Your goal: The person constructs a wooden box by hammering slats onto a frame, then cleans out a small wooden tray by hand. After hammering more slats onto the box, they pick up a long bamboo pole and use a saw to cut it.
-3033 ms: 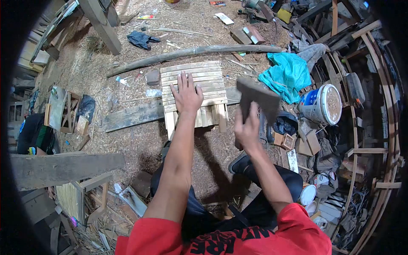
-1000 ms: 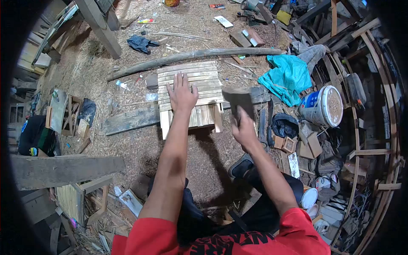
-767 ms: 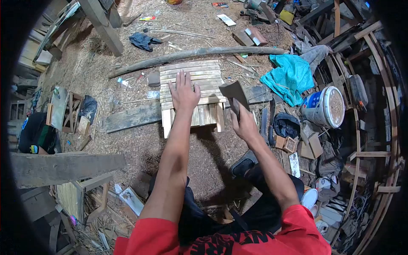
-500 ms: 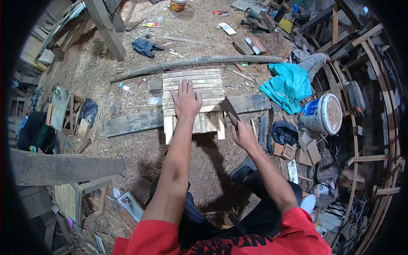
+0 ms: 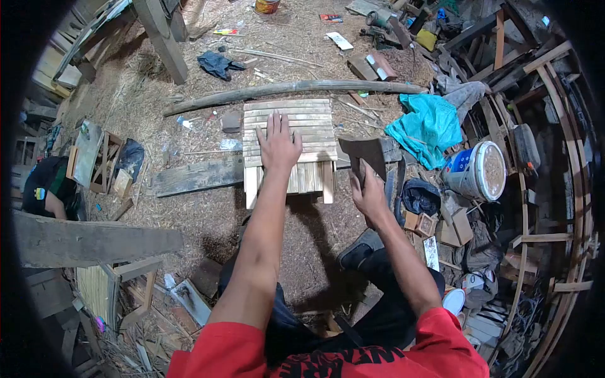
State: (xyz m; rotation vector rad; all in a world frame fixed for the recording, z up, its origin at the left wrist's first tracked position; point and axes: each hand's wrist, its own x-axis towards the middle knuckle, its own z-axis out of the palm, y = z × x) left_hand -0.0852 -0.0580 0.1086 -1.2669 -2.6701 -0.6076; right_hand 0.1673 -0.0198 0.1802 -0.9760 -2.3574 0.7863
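Note:
A small slatted wooden piece (image 5: 315, 126) lies in front of me, its light strips side by side and its narrow legs or end pieces pointing toward me. My left hand (image 5: 280, 148) rests flat on the slats with the fingers stretched out. To the right of the piece, my right hand (image 5: 373, 196) is closed around the handle of a cleaver (image 5: 364, 154). Its broad dark blade shows its flat side and stands apart from the slats' right edge. My fingers hide most of the handle.
A grey plank (image 5: 198, 179) passes under the slatted piece. Beyond it lies a long curved pole (image 5: 296, 88). On the right are a teal sheet (image 5: 425, 129) and a white bucket (image 5: 490, 170). Another person (image 5: 49, 192) is bent down at the left. Wood shavings cover the floor.
The cleaver has moved slightly right, away from the slatted piece, and its blade has turned to show its broad side. My left hand stays on the slats.

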